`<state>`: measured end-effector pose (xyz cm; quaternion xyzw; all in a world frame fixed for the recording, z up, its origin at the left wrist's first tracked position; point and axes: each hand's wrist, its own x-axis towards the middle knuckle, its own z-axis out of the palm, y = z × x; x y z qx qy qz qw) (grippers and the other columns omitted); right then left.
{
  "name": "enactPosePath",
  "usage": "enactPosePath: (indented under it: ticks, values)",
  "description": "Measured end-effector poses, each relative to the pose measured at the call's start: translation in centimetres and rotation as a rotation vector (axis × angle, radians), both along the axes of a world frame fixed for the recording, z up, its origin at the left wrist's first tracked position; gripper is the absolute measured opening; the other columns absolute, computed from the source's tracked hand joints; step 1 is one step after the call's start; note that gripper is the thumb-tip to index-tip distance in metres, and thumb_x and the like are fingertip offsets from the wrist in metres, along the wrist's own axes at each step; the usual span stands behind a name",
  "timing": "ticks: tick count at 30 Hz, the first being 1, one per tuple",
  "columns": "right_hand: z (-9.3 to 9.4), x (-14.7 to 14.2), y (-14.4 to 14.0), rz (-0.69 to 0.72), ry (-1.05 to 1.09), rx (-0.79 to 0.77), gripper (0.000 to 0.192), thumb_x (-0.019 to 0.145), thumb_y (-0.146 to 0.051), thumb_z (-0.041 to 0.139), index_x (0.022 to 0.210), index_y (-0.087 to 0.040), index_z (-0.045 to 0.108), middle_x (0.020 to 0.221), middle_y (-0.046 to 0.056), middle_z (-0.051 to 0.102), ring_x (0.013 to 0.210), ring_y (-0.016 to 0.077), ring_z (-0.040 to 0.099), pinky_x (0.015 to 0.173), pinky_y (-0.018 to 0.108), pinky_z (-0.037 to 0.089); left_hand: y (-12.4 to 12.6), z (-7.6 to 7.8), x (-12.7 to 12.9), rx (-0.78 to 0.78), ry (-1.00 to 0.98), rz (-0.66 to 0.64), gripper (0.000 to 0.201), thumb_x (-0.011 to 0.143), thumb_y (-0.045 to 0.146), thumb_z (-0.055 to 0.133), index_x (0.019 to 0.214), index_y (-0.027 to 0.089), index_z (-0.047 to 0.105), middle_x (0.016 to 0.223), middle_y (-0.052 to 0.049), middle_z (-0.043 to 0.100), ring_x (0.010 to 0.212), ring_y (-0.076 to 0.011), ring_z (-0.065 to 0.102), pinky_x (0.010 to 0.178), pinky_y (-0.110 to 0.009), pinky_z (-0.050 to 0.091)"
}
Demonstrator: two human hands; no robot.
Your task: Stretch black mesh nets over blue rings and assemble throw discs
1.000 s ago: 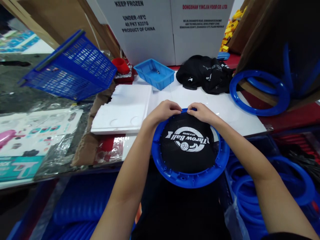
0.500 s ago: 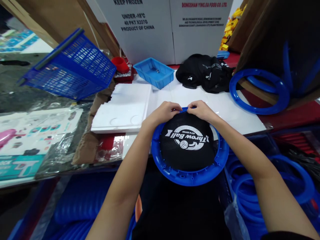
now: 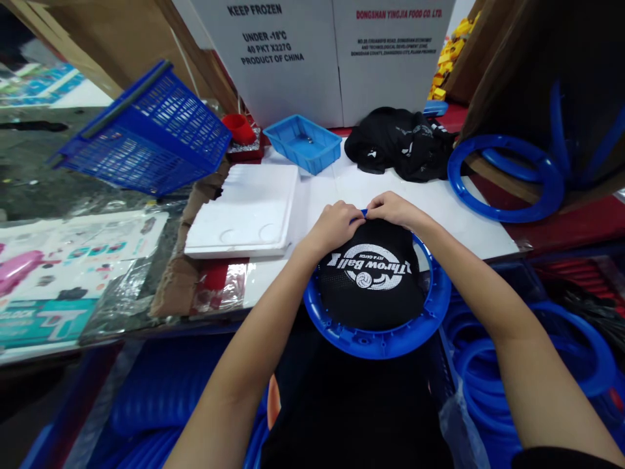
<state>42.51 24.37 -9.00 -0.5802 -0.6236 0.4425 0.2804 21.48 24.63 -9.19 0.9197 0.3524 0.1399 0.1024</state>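
Left hand (image 3: 338,223) shifted nearer right hand (image 3: 394,210); both hands' fingers pinch one blue ring (image 3: 385,347), one mesh (image 3: 374,307) inside.

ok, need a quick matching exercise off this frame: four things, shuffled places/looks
1. left hand
2. mesh panel
3. light-blue tray
4. foam slab

A. just in front of the printed carton
B. white, one edge jagged
C. at the far rim of the blue ring
D. black with white lettering

Pairs: 1-C, 2-D, 3-A, 4-B
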Motion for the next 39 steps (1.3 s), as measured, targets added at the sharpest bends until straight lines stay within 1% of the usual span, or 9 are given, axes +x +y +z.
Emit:
enactPosePath:
  ticks: [4,9,12,16,19,22,28,34,39]
  values:
    - [0.2,0.3,-0.4,0.083,-0.128,0.148,0.007,0.078,-0.023,0.07,0.081,-0.017,0.073,0.078,0.001,0.071,0.078,0.0174,0.062,0.073,0.03,0.048,-0.7,0.0,-0.2,0.044,0.089,-0.003,0.035,0.11,0.03,0.047,0.115,0.016,0.079,0.114,-0.012,0.075,0.11,-0.0303,0.062,0.097,-0.044,0.05]
    - [1.9,3.2,-4.1,0.081,-0.495,0.43,0.011,0.091,-0.033,0.068,0.093,-0.022,0.07,0.11,0.01,0.072,0.112,0.0299,0.063,0.107,0.048,0.047,-2.5,1.0,-0.7,0.047,0.185,0.138,0.035,0.111,0.03,0.043,0.116,0.014,0.073,0.117,-0.015,0.071,0.113,-0.0309,0.062,0.094,-0.042,0.052]
    - [2.1,4.9,-7.5,0.033,-0.611,0.432,0.015,0.097,-0.038,0.063,0.098,-0.024,0.069,0.127,0.012,0.068,0.124,0.0348,0.059,0.112,0.055,0.045,-4.5,2.3,-1.6,0.034,0.287,0.273,0.032,0.11,0.025,0.04,0.127,0.012,0.065,0.118,-0.018,0.07,0.11,-0.0334,0.064,0.084,-0.042,0.054]
    - [0.8,5.1,-10.6,0.045,-0.685,0.39,0.022,0.1,-0.04,0.06,0.107,-0.023,0.071,0.152,0.016,0.056,0.143,0.0416,0.048,0.117,0.063,0.043,-6.5,4.2,-2.5,-0.019,0.409,0.438,0.034,0.109,0.023,0.039,0.134,0.013,0.059,0.114,-0.02,0.069,0.097,-0.0349,0.069,0.079,-0.045,0.054]
    - [-0.1,4.3,-11.2,0.071,-0.692,0.412,0.023,0.1,-0.039,0.06,0.111,-0.023,0.072,0.159,0.016,0.049,0.149,0.0429,0.043,0.119,0.066,0.043,-5.8,4.4,-2.4,0.048,0.357,0.362,0.033,0.108,0.025,0.043,0.13,0.015,0.065,0.122,-0.02,0.067,0.109,-0.0389,0.067,0.092,-0.055,0.053]
    - [-0.7,3.7,-10.9,0.06,-0.689,0.448,0.022,0.1,-0.038,0.059,0.11,-0.023,0.072,0.158,0.017,0.05,0.148,0.0434,0.044,0.117,0.067,0.046,-3.5,3.2,-2.1,-0.028,0.129,0.195,0.027,0.106,0.028,0.05,0.12,0.016,0.07,0.123,-0.016,0.07,0.114,-0.0336,0.067,0.099,-0.049,0.052]
    - [-0.8,3.6,-10.2,0.052,-0.685,0.475,0.019,0.101,-0.037,0.059,0.102,-0.024,0.072,0.154,0.016,0.053,0.146,0.0437,0.046,0.114,0.069,0.047,-0.6,0.7,-2.3,-0.153,-0.201,0.183,0.012,0.099,0.024,0.06,0.102,0.021,0.07,0.108,-0.009,0.076,0.103,-0.0268,0.069,0.097,-0.042,0.054]
    - [0.4,1.6,-8.8,0.081,-0.747,0.442,0.021,0.101,-0.034,0.057,0.105,-0.022,0.073,0.15,0.018,0.056,0.142,0.0429,0.048,0.114,0.066,0.047,-0.3,1.7,0.2,-0.113,-0.024,0.073,0.026,0.103,0.025,0.056,0.122,0.02,0.074,0.126,-0.012,0.074,0.121,-0.0315,0.066,0.105,-0.049,0.047]
    - [0.5,0.8,-9.7,0.016,-0.811,0.485,0.026,0.102,-0.034,0.056,0.108,-0.017,0.076,0.153,0.021,0.054,0.148,0.0472,0.041,0.121,0.07,0.036,-1.0,1.9,0.8,0.005,0.162,0.122,0.041,0.104,0.015,0.043,0.136,0.022,0.068,0.12,-0.015,0.072,0.113,-0.034,0.068,0.097,-0.05,0.049]
